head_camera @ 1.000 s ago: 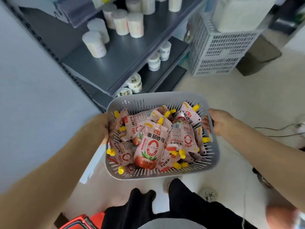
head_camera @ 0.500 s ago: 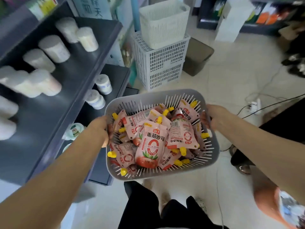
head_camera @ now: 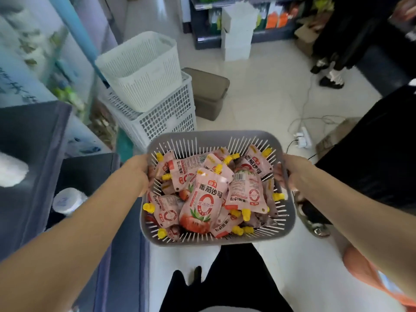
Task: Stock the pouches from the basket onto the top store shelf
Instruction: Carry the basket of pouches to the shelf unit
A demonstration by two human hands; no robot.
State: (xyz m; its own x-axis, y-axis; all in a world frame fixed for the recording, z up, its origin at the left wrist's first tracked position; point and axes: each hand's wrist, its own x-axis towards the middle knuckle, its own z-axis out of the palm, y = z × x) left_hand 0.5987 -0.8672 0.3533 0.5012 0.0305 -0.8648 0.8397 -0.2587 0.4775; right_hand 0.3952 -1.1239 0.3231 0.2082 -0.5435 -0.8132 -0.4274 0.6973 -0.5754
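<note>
Gripping grey slotted basket point(head_camera: 216, 140) by both ends, left hand point(head_camera: 137, 171), right hand point(head_camera: 295, 171), fingers curled on rim, heaped pink yellow-capped pouches point(head_camera: 203, 200)

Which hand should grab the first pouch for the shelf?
Probably the left hand: the shelf is on its side. The right hand can keep holding the basket.

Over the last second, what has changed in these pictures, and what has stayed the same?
The view has swung right, away from the dark shelves: the rolls on them have mostly left the picture, and the stacked white crates and the open floor have come in. Nothing was taken hold of or let go. The left hand and right hand still hold the grey basket by its sides, with the pouches all inside.
</note>
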